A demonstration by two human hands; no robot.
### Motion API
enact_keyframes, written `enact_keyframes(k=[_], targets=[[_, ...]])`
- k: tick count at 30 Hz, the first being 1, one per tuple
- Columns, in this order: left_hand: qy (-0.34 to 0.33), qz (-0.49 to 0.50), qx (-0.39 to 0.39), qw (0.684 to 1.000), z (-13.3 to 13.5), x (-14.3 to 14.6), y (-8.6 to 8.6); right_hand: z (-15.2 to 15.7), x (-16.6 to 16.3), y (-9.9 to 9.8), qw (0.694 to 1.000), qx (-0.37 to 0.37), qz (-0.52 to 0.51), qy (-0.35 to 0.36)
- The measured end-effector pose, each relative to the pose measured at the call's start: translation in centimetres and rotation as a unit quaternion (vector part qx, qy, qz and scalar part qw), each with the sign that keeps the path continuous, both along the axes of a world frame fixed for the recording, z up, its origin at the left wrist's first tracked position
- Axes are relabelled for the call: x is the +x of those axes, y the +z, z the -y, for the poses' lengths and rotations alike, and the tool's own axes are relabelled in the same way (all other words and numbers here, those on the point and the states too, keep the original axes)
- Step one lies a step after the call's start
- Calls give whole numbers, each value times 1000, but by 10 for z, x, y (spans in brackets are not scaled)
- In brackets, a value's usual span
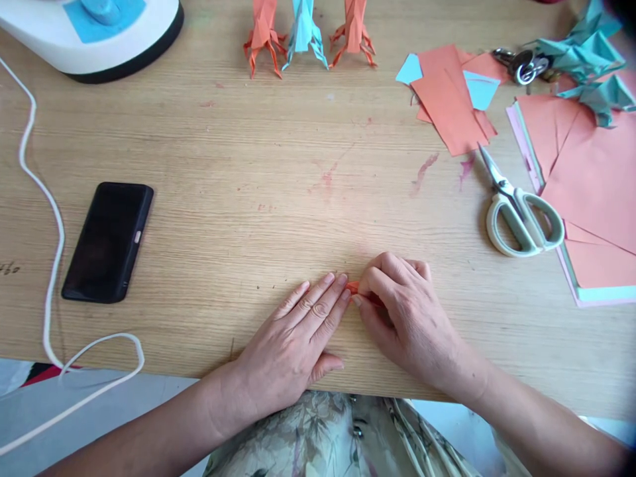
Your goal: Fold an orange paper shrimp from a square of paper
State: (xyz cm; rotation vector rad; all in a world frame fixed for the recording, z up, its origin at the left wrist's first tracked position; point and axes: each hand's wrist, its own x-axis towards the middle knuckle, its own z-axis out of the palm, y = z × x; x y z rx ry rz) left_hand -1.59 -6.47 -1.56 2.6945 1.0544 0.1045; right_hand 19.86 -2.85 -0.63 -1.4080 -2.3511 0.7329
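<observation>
With twelve o'clock taken as straight away from the person and the hands as the dial's centre, a folded orange piece of paper (352,287) is held at that centre, near the table's close edge. Most of it is hidden, so its full shape cannot be told. It is covered by the left hand (303,324), which is laid flat with its fingers straight, presumably so that slipping is prevented. The exposed end, at the left fingertips, is pinched between thumb and fingers of the right hand (410,318), a grip probably chosen for fine control. The two hands are set just beside each other. At two o'clock, scissors (505,188) and a stack of coloured sheets (591,179) are placed, seemingly for easy reach by the right hand. Cut orange pieces (447,99) are gathered at one o'clock, beside the blade tip. Between eleven and twelve, three folded figures (304,33) are stood in a row, perhaps so that crushing is avoided. A phone (106,242) is laid between nine and ten, well apart, where the left forearm is not obstructed.
</observation>
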Motion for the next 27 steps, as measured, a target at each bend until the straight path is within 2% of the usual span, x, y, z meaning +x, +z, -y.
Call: enact_keyframes(k=[8, 27], targets=[[6, -2, 10, 1000, 3, 1, 0, 2, 20, 2, 992, -48, -117, 1], [32, -34, 18, 999, 8, 6, -1, 2, 9, 4, 998, -25, -59, -15]])
